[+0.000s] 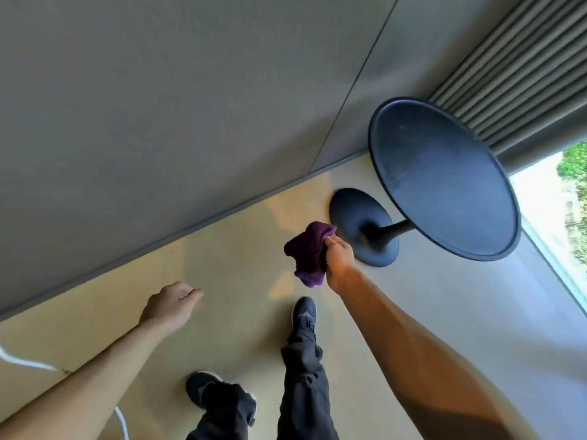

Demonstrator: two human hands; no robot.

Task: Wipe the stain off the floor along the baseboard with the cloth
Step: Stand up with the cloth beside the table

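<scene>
A crumpled purple cloth (306, 254) hangs in the air above the floor, gripped at its right side by my right hand (339, 260). My left hand (170, 304) is held out lower left with fingers loosely curled and nothing in it. The grey baseboard (197, 228) runs diagonally from lower left to upper right where the grey wall meets the tan floor (238, 265). Pale shiny patches show on the floor near the baseboard; I cannot pick out a distinct stain.
A black round pedestal table (444, 182) stands right of the cloth, its base (352, 217) on the floor close to the baseboard. Grey curtains (521, 74) and a bright window sit at the right. My two dark shoes (304, 312) stand below. A white cord (28, 363) lies lower left.
</scene>
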